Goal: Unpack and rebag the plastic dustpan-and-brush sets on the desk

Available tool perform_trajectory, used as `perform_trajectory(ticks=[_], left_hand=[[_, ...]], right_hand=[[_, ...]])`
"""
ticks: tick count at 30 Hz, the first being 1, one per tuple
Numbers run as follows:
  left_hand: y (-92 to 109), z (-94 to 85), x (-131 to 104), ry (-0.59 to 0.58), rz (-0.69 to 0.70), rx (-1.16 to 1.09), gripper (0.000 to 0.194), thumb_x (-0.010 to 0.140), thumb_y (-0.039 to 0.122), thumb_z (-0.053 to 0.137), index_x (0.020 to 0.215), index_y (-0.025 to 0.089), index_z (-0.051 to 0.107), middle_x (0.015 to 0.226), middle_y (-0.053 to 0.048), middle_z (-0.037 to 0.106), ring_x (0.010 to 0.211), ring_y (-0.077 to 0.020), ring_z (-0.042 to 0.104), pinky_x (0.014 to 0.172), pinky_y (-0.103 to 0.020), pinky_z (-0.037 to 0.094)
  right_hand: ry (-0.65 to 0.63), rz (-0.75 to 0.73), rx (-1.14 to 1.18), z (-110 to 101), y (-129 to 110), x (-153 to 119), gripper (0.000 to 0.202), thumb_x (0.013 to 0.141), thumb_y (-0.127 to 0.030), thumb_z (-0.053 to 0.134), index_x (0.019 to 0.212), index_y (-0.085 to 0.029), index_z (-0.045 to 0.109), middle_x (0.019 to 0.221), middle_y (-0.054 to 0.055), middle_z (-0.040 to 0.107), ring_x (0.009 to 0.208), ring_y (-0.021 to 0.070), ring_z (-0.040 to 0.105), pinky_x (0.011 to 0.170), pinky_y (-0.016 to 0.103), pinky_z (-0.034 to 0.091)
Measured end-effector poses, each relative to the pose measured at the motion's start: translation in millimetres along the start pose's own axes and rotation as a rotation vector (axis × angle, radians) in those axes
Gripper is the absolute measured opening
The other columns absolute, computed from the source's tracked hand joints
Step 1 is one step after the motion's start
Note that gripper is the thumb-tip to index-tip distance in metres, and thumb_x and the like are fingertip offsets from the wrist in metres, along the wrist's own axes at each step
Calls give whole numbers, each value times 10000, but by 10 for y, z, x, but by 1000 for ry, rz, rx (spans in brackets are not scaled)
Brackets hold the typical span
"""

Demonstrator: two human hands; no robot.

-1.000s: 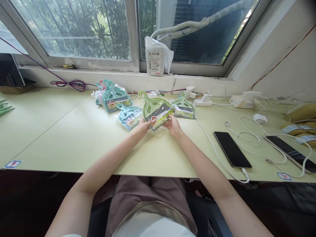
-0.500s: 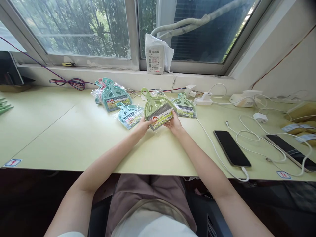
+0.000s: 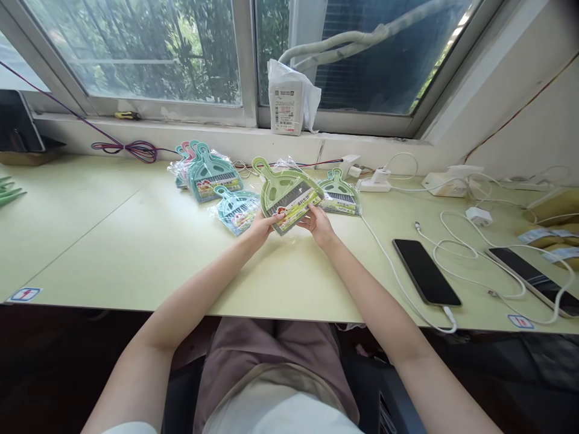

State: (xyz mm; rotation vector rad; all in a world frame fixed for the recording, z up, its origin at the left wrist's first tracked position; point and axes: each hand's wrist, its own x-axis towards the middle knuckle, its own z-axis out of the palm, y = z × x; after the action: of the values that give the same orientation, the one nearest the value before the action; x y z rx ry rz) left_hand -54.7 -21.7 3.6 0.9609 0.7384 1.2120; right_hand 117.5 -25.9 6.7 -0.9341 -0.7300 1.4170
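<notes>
A green dustpan and brush set point(image 3: 289, 190) in clear plastic wrap is held tilted above the table, its handle pointing up and left. My left hand point(image 3: 261, 228) grips its lower left corner, thumb on the printed label. On the lower right side, my right hand point(image 3: 319, 225) is closed on the same set. Just left of it lies a small blue wrapped dustpan set point(image 3: 236, 210). Behind that, a teal dustpan set point(image 3: 212, 176) leans with several teal and pink ones. Another green set point(image 3: 339, 194) rests to the right, partly hidden.
A black phone point(image 3: 426, 272) on a charging cable lies at the right, with a second phone point(image 3: 534, 278) beyond it. White cables and a power strip point(image 3: 374, 182) run along the back. A wrapped tissue pack point(image 3: 287, 108) stands on the sill.
The green dustpan set has tilted further to the left, its handle shifting slightly left and up. Both hands still hold it, and the right fingers have shifted slightly along its edge.
</notes>
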Motion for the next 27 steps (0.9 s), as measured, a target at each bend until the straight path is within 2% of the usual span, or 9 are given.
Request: perform_trajectory(ticks=[7,10,15,20,27], left_hand=[[-9,-8,0,-8,-1,22,573,589,178,834,1124,184,629,1030,-54,725,944,-208,682,890,-350,528],[18,9,-12,7,3,10,594,578,169,839,1132,189,625,1018,-47,726,912,-195,683,850,-327,535],[65,16,-23,43,5,34,563,567,183,843,1090,182,634,979,-47,725,868,-192,682,793,-314,535],[40,-2,-19,28,8,61,551,558,205,851,1065,183,636,982,-45,723,853,-188,677,757,-306,530],[81,45,-46,62,-26,68,568,552,196,841,1082,176,637,952,-42,727,801,-174,676,724,-290,523]], right_hand=[[18,11,-3,-8,11,21,121,859,-310,603,907,-236,520,774,-33,704,644,146,682,630,287,589],[-25,-11,16,-24,23,23,184,811,-336,656,905,-236,533,780,-32,708,650,147,680,628,282,586],[-161,-57,21,-47,35,1,265,725,-233,697,947,-253,554,862,-41,730,701,146,691,664,288,589],[-137,-40,27,-62,58,18,305,681,-162,715,935,-247,571,842,-47,738,700,140,696,687,286,595],[-142,-99,35,-62,93,34,283,681,-169,751,909,-230,595,864,-30,744,772,142,705,762,289,603]])
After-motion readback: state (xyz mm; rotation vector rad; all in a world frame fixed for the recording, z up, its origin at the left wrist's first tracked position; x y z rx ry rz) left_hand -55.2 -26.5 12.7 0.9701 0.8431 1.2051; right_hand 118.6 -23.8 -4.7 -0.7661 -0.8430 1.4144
